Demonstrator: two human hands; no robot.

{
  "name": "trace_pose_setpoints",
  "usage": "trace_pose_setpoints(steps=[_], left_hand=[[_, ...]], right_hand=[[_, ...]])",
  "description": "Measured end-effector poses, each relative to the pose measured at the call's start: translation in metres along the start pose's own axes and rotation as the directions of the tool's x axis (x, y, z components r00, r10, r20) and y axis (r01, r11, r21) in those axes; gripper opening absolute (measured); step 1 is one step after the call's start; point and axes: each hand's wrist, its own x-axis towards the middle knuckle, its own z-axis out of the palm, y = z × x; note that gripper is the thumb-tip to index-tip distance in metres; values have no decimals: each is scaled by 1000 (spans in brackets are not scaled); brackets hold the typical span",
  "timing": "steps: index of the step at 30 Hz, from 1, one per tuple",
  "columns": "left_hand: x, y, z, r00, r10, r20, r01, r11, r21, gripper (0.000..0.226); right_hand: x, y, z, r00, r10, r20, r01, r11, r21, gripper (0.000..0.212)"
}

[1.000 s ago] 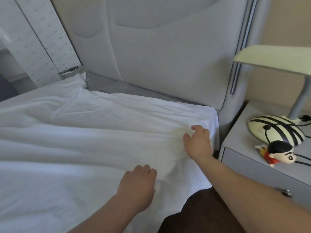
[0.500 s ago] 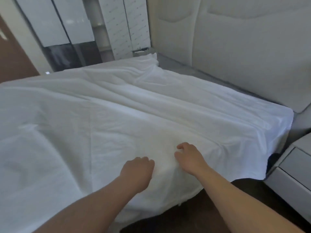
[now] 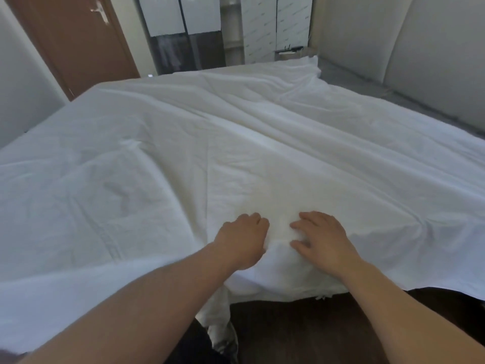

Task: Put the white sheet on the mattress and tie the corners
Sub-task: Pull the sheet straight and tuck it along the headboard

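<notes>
Right hand (image 3: 321,240) now spread flat on white sheet (image 3: 236,143), left hand (image 3: 242,241) grip bunching cloth beside it

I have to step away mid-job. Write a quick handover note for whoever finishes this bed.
Left hand: fingers curled, on the sheet at the near edge; grip unclear.
Right hand: flat, pressing the sheet beside it.
The wrinkled white cotton sheet is spread over the mattress, its near edge hanging loose.
Done: sheet laid on.
Left: smooth it, tie the corners; none look tied.
</notes>
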Motion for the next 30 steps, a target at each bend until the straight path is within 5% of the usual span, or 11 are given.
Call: trace_pose_setpoints(steps=[7,13,21,26,30], left_hand=[[-7,-21,0,995,-46,85,42,998,45,16],[3,-20,-18,973,-38,226,1,987,162,21],[18,-12,-37,861,-115,496,-48,952,303,31],[58,39,-75,947,54,316,-136,961,243,35],[104,112,-97,950,253,183,-288,936,203,38]], right_hand=[[2,-1,-8,997,-34,-70,42,993,113,10],[-3,8,-15,997,57,-61,-47,986,157,26],[-6,23,-32,985,150,-89,-127,967,220,36],[-19,62,-58,932,316,-178,-248,914,322,36],[-47,118,-79,813,534,-231,-395,798,456,37]])
